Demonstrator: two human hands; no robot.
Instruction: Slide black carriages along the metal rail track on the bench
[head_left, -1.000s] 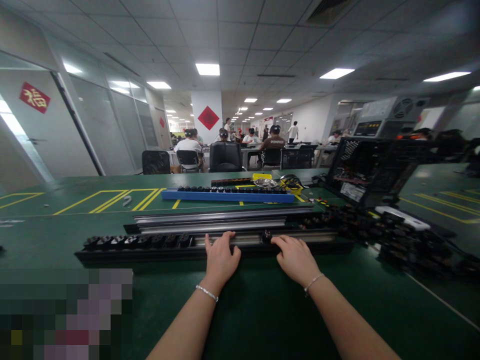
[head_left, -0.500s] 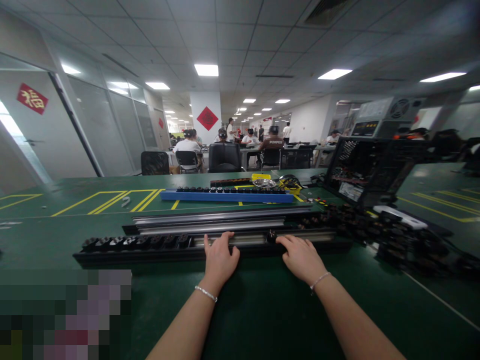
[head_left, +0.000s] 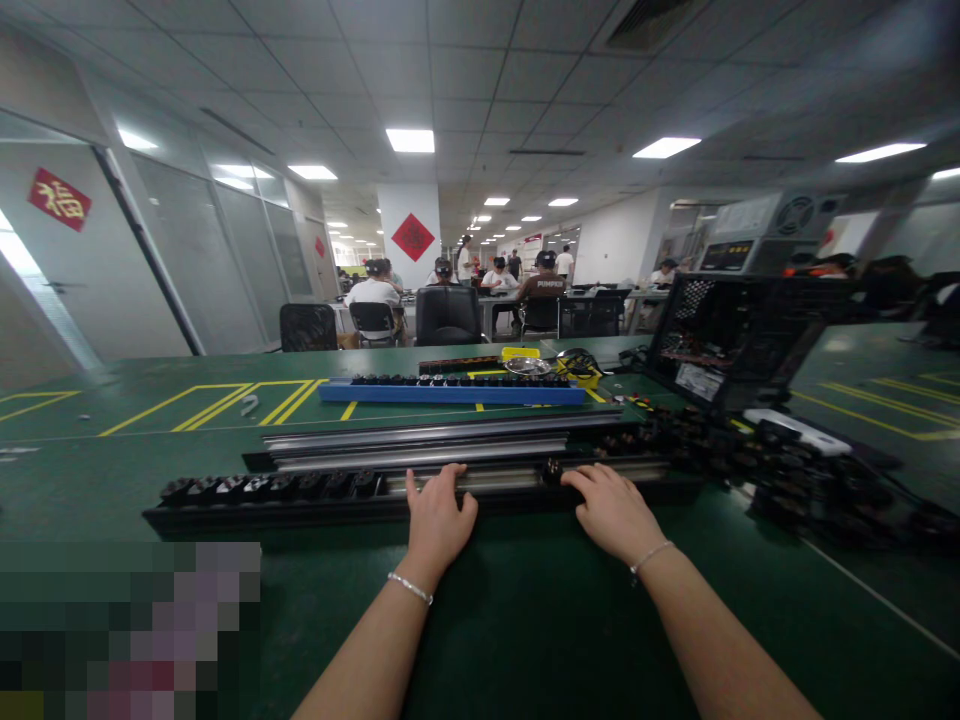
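Single head-worn camera is looking forward and down from above and behind the left hand (head_left: 439, 515) and right hand (head_left: 616, 512), sitting near both; its view is also taking in the ceiling (head_left: 465, 65) beyond them.

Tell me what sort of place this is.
Probably an office workroom: a green table bears a black rail and an open computer case, with seated people beyond.

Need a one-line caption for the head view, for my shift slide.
Left hand at a long black rail, right fingertips beside a lone black module, blue rail beyond.
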